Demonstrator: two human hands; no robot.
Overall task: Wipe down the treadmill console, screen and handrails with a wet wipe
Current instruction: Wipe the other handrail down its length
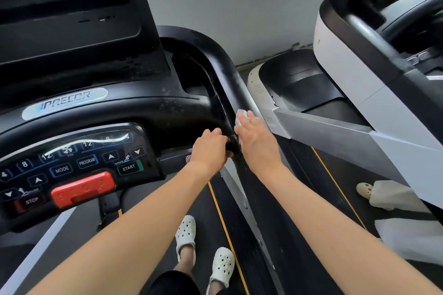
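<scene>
Now: right grip (pixel 256 141) flat, pressing wet wipe (pixel 241 116) on handrail (pixel 225 74) | left grip (pixel 211 148) clamped round black handle (pixel 232 145) | best: firm, overlapping strokes.

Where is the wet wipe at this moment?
In the head view, right of centre, the wet wipe lies under the right hand on the black handrail, just beyond the left hand gripping a black bar.
</scene>
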